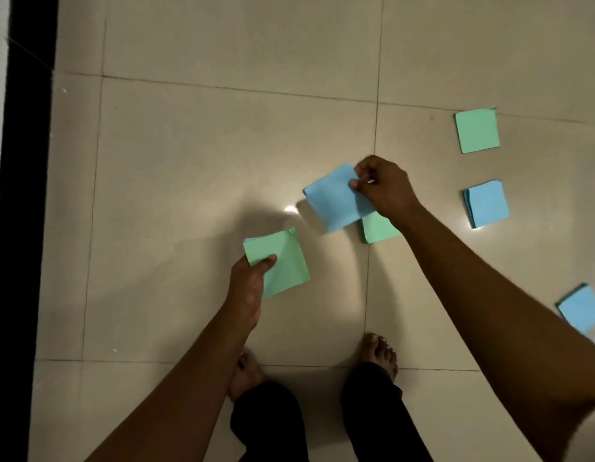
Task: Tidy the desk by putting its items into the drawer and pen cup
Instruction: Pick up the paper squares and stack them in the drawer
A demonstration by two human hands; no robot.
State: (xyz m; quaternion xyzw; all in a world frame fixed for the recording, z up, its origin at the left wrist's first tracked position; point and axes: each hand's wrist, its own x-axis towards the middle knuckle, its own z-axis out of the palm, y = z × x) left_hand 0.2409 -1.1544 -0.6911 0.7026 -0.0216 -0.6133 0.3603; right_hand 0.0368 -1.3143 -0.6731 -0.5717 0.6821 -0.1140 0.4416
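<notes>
Above the floor, the right grip pinches a blue note stack while the left grip holds a green stack, apparently gathering scattered pads for stowing

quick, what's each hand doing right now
left hand: grips a green note pad
right hand: pinches a blue note pad

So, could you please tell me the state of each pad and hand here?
left hand: gripping the near green pad
near green pad: held
right hand: pinching the middle blue pad
middle blue pad: held, tilted
middle green pad: on floor, partly covered
far green pad: flat on floor
right blue pad: flat on floor
edge blue pad: on floor, partly hidden
</notes>
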